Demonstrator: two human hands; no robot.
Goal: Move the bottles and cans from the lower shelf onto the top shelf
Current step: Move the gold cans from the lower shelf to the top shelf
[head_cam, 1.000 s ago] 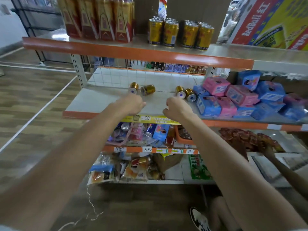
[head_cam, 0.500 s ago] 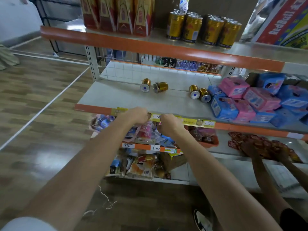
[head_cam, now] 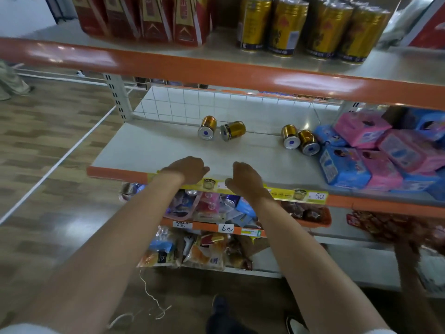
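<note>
Both hands have slid back from inside the lower shelf (head_cam: pixel 156 150) to its front lip compared with a second ago, and the view has crept closer too. So, big stuff first: the top shelf (head_cam: pixel 221 42) already carries a row of upright gold cans (head_cam: pixel 313 25) next to red cartons (head_cam: pixel 144 18), while blue and pink boxes (head_cam: pixel 373 150) are piled on the lower one's right side. Four gold cans are left lying on their sides near the back grid, a left pair (head_cam: pixel 220 128) and a right pair (head_cam: pixel 299 141) touching the boxes. Looks to me like we're between grabs, about to fetch the next ones. The left hand (head_cam: pixel 186 171) and right hand (head_cam: pixel 245 182) sit at the edge with fingers loosely curled, nothing in either. Both pairs lie well behind the knuckles, so the next move needs a reach deep in, probably one can per hand, then a lift up past the orange rim.
</note>
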